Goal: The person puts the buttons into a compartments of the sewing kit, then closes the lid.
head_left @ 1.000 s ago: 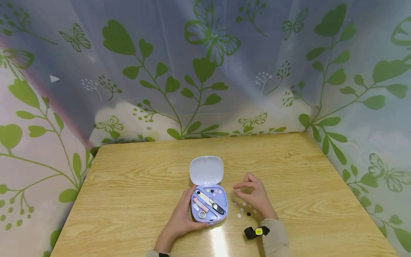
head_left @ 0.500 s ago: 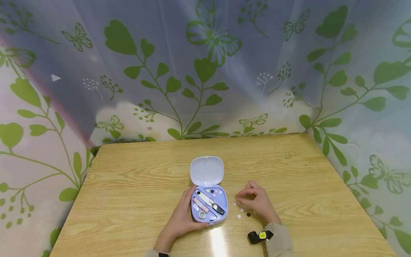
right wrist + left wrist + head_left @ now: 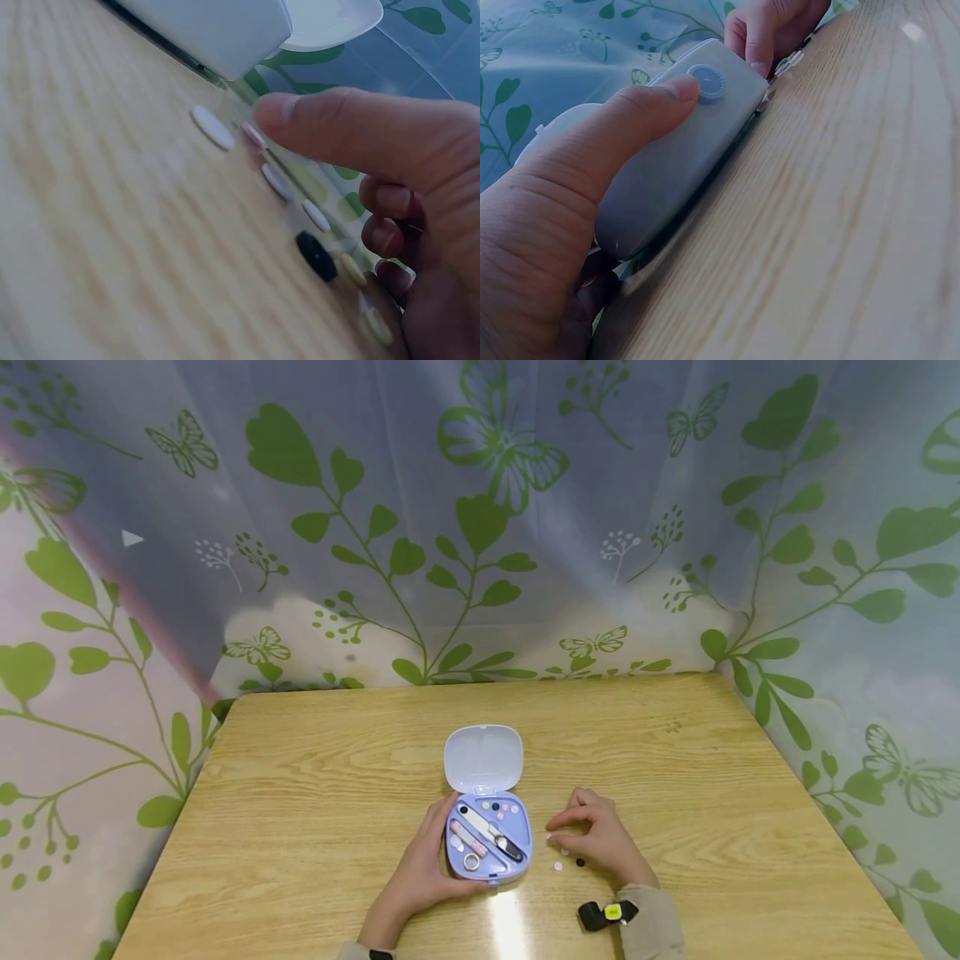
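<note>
In the head view a lilac sewing kit box (image 3: pixel 489 837) stands with its lid (image 3: pixel 483 759) raised. My left hand (image 3: pixel 429 864) grips it from the left side, the thumb (image 3: pixel 676 88) pressing on the round latch (image 3: pixel 706 82) in the left wrist view. Inside lie small scissors (image 3: pixel 491 833), a pink striped rod (image 3: pixel 468 838), a ring (image 3: pixel 471 862) and several buttons (image 3: pixel 505 808). My right hand (image 3: pixel 596 835) hovers low over loose buttons, thumb and index finger apart. Its thumb tip is beside a pink button (image 3: pixel 253 136); the index fingertip is hidden in the right wrist view.
On the wooden table (image 3: pixel 315 777), right of the box, lie a white button (image 3: pixel 213 127), a black button (image 3: pixel 316 256), a yellowish button (image 3: pixel 353 270) and others. A patterned curtain (image 3: pixel 375 527) hangs behind. A black wrist device (image 3: pixel 607 913) sits at my right sleeve.
My right hand has come down and back toward me, then slightly left, its thumb and index finger now at the pink button nearest the box. The left hand and the box have stayed put.
</note>
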Tool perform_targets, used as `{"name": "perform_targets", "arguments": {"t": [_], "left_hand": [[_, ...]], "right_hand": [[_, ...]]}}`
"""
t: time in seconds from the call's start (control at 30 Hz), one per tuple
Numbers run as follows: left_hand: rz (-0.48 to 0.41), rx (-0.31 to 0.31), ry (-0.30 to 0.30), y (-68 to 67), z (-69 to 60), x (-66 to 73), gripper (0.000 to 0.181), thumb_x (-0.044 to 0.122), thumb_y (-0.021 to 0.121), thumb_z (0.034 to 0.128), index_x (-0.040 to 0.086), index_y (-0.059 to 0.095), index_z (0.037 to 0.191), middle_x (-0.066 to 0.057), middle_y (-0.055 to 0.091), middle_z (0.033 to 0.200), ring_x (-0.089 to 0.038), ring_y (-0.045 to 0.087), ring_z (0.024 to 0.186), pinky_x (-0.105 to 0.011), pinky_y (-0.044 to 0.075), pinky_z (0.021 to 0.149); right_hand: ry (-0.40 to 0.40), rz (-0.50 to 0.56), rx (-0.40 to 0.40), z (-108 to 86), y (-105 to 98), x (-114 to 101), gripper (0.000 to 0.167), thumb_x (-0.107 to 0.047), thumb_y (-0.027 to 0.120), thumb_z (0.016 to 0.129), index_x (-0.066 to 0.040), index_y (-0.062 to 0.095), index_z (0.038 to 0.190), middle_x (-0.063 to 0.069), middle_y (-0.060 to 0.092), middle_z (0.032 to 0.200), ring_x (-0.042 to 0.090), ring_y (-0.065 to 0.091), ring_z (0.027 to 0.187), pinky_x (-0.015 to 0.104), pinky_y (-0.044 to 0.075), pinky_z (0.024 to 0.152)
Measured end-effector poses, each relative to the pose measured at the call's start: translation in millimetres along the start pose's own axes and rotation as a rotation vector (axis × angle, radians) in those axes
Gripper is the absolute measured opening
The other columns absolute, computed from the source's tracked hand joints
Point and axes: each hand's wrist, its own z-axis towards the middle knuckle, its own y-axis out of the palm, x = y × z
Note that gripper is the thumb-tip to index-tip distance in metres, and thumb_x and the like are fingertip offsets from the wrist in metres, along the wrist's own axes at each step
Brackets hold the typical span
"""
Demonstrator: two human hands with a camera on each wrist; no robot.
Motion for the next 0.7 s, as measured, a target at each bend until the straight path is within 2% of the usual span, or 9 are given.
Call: {"name": "perform_targets", "arguments": {"t": [0.13, 0.33, 0.5, 0.63, 0.7], "left_hand": [[0.001, -0.001, -0.003, 0.0, 0.3, 0.0, 0.131, 0.046, 0.097, 0.0540, 0.025, 0.021, 0.159, 0.004, 0.034, 0.153, -0.017, 0.036, 0.139, -0.046, 0.026, 0.118], [0.008, 0.000, 0.005, 1.2, 0.5, -2.6, 0.131, 0.046, 0.097, 0.0540, 0.026, 0.020, 0.159, 0.004, 0.034, 0.153, -0.018, 0.036, 0.139, -0.047, 0.027, 0.118], [-0.009, 0.000, 0.005, 0.7, 0.2, 2.3, 0.131, 0.041, 0.098, 0.0543, 0.024, 0.021, 0.159, 0.002, 0.034, 0.153, -0.018, 0.037, 0.139, -0.046, 0.026, 0.118], [-0.014, -0.003, 0.006, -0.1, 0.2, 4.1, 0.130, 0.038, 0.098, 0.0546, 0.023, 0.021, 0.159, 0.001, 0.034, 0.154, -0.020, 0.036, 0.140, -0.048, 0.026, 0.117], [-0.003, -0.006, 0.013, 0.3, 0.7, 0.0, 0.131, 0.042, 0.098, 0.0544, 0.025, 0.020, 0.159, 0.003, 0.033, 0.154, -0.019, 0.035, 0.140, -0.048, 0.027, 0.117]], "right_hand": [[-0.002, -0.019, 0.005, 1.2, 1, 15, 0.020, -0.005, 0.090, 0.067, -0.013, 0.080, 0.083, 0.007, 0.049, 0.077, 0.020, 0.043, 0.077, 0.028, 0.033, 0.075], [-0.036, -0.057, 0.011, 1.5, 1, 21, 0.019, -0.013, 0.091, 0.068, -0.023, 0.080, 0.080, -0.004, 0.048, 0.075, 0.013, 0.043, 0.077, 0.030, 0.026, 0.080], [-0.044, -0.091, 0.029, 1.6, 2, 23, 0.020, -0.013, 0.091, 0.068, -0.025, 0.080, 0.079, -0.008, 0.046, 0.075, 0.011, 0.043, 0.077, 0.030, 0.024, 0.079], [-0.103, -0.113, 0.034, 2.4, 3, 24, 0.019, -0.012, 0.090, 0.069, -0.024, 0.080, 0.080, -0.008, 0.046, 0.074, 0.010, 0.042, 0.077, 0.030, 0.024, 0.078], [-0.129, -0.118, 0.034, 2.5, 3, 23, 0.019, -0.011, 0.090, 0.069, -0.023, 0.080, 0.079, -0.007, 0.046, 0.074, 0.009, 0.042, 0.076, 0.029, 0.024, 0.079]]}}
